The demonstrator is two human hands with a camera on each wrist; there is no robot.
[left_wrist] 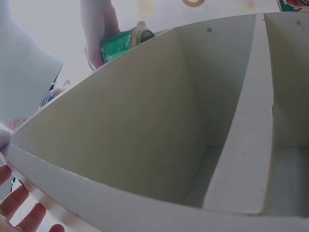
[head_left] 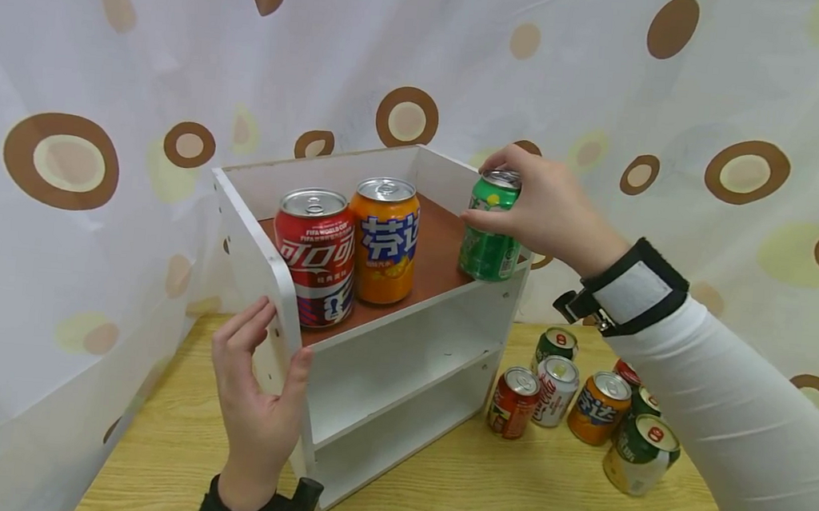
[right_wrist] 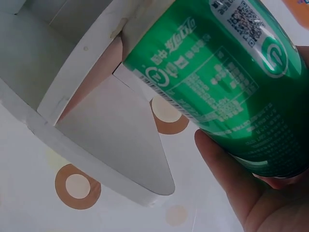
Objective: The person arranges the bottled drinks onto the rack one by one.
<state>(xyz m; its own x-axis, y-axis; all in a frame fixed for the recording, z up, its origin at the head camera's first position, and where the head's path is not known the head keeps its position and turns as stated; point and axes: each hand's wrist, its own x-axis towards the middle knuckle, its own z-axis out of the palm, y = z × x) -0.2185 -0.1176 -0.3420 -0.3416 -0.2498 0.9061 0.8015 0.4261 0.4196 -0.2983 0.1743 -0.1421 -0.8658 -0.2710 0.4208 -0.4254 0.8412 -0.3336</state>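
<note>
A spotted curtain [head_left: 610, 87] hangs behind and to the left of a wooden worktop [head_left: 492, 487]. On the worktop stands a white shelf unit [head_left: 401, 367], set toward the left and rear, with a brown top shelf [head_left: 439, 250] walled on three sides and two white shelves below it.

The right hand [head_left: 550, 210] reaches in from the right in a white sleeve with a black wrist strap. Its grip is curled round a green can [head_left: 491, 226], fingers over the rim and thumb on the side; the can is upright at the right front corner of the top shelf, its base at the shelf's edge. Whether it rests on the board or is held just above cannot be told. The right wrist view shows the can [right_wrist: 217, 82] lying against the palm beside the unit's side wall.

The left hand [head_left: 257, 396] is at the unit's left wall, fingers straight along the outer face and thumb on the front edge, the grip spread rather than pinching.

On the top shelf's left front, a red can [head_left: 315, 256] and an orange can [head_left: 384, 237] stand upright, touching each other, apart from the green one.

On the worktop to the right of the unit is a cluster of cans [head_left: 585, 406], upright or slightly tilted, close together near the right edge.
</note>
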